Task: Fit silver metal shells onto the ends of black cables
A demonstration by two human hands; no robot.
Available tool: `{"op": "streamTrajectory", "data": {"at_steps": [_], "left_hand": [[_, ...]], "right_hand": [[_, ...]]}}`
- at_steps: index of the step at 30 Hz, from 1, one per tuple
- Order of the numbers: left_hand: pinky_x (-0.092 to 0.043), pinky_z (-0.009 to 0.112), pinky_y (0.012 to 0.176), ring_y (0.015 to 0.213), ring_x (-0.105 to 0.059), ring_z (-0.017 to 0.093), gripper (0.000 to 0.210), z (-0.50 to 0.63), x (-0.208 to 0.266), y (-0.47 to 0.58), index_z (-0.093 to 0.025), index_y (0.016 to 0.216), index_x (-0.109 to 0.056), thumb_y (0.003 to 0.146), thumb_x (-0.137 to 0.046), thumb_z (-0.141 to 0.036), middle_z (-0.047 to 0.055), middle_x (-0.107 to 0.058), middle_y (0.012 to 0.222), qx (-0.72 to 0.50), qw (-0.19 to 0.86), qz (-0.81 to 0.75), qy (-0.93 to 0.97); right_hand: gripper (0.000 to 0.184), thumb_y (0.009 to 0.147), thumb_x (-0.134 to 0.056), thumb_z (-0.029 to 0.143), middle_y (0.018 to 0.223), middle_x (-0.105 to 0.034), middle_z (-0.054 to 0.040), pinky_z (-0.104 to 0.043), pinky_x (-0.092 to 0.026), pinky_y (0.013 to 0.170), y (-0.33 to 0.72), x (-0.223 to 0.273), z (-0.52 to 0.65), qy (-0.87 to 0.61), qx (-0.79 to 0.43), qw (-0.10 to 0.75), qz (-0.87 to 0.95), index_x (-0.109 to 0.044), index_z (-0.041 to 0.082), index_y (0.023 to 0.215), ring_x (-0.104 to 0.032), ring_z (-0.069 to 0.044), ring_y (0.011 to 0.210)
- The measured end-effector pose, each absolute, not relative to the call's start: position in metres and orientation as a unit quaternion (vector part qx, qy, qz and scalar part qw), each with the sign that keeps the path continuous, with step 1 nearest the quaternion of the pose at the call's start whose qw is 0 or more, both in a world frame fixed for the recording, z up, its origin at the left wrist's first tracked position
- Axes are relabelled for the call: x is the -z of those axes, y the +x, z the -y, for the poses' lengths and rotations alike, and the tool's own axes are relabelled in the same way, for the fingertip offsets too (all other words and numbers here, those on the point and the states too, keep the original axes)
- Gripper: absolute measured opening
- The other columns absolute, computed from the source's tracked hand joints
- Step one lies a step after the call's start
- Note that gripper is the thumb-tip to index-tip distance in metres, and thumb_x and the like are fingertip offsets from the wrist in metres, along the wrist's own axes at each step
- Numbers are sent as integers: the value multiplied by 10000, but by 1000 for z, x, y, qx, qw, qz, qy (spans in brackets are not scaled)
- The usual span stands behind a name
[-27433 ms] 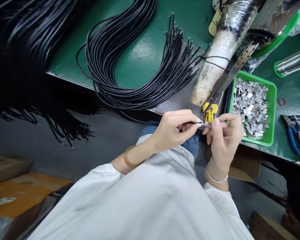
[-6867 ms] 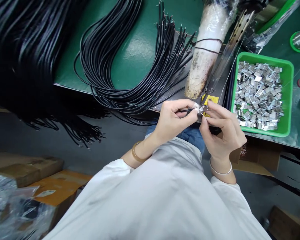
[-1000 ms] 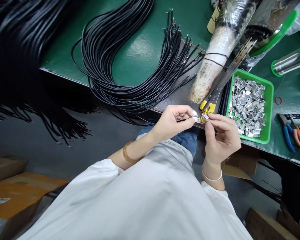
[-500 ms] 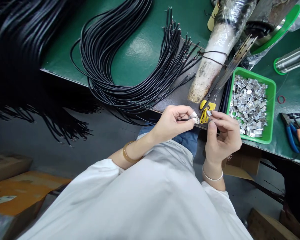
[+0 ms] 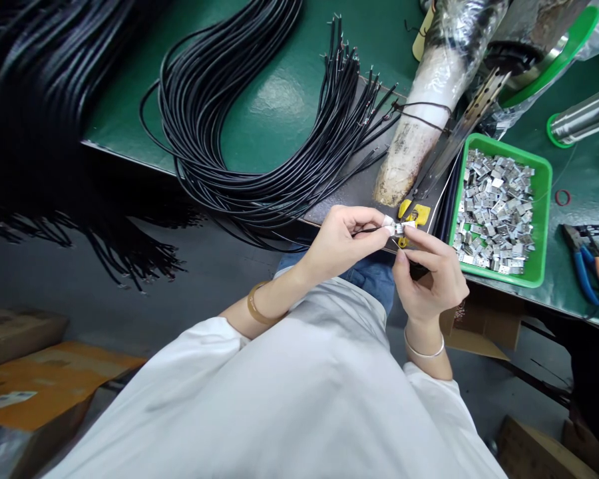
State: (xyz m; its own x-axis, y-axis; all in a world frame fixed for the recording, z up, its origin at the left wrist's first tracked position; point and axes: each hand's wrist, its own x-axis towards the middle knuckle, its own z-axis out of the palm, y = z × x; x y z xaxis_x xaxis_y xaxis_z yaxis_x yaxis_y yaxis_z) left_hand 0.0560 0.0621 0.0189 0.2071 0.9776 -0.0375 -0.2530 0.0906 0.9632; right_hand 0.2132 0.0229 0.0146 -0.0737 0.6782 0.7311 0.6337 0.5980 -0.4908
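Note:
My left hand (image 5: 342, 236) is closed, pinching the end of a black cable (image 5: 363, 231) between thumb and forefinger; white wrap covers a fingertip. At those fingertips sits a small silvery metal piece (image 5: 398, 229). From the other side, my right hand (image 5: 432, 273) grips this piece with its fingertips, its fingers bent. A thin wire (image 5: 395, 243) shows by the right thumb. Just behind the fingertips is a yellow holder (image 5: 420, 214), partly covered by them, below a long perforated metal bar (image 5: 472, 120).
A large bundle of black cables (image 5: 259, 179) lies on the green table (image 5: 279, 100). To the right stands a green tray (image 5: 543, 219) of small metal pieces. Beyond are pliers (image 5: 582, 266), a wire spool (image 5: 584, 120) and a white wrapped tube (image 5: 419, 126).
My right hand has moved left, bringing the small metal piece to the left fingertips and the cable end. My left hand has barely moved.

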Motion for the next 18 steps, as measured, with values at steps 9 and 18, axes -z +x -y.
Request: {"op": "streamTrajectory", "data": {"at_steps": [9, 18], "left_hand": [[-447, 184, 540, 570, -534, 76, 85, -66, -22, 59, -126, 704, -760, 727, -768, -207, 5, -646, 624, -503, 596, -428, 456], [-446, 172, 525, 546, -516, 57, 90, -66, -28, 61, -129, 718, -757, 732, -762, -217, 2, -655, 642, -513, 601, -434, 432]], "right_hand": [[204, 844, -704, 69, 1190, -759, -49, -341, -673, 835, 211, -17, -32, -481, -29, 499, 721, -636, 220, 963, -769, -189, 977], [199, 827, -717, 64, 1183, -758, -65, -351, -675, 827, 208, -29, -35, -486, -11, 487, 726, -658, 208, 951, -767, -218, 1002]]}}
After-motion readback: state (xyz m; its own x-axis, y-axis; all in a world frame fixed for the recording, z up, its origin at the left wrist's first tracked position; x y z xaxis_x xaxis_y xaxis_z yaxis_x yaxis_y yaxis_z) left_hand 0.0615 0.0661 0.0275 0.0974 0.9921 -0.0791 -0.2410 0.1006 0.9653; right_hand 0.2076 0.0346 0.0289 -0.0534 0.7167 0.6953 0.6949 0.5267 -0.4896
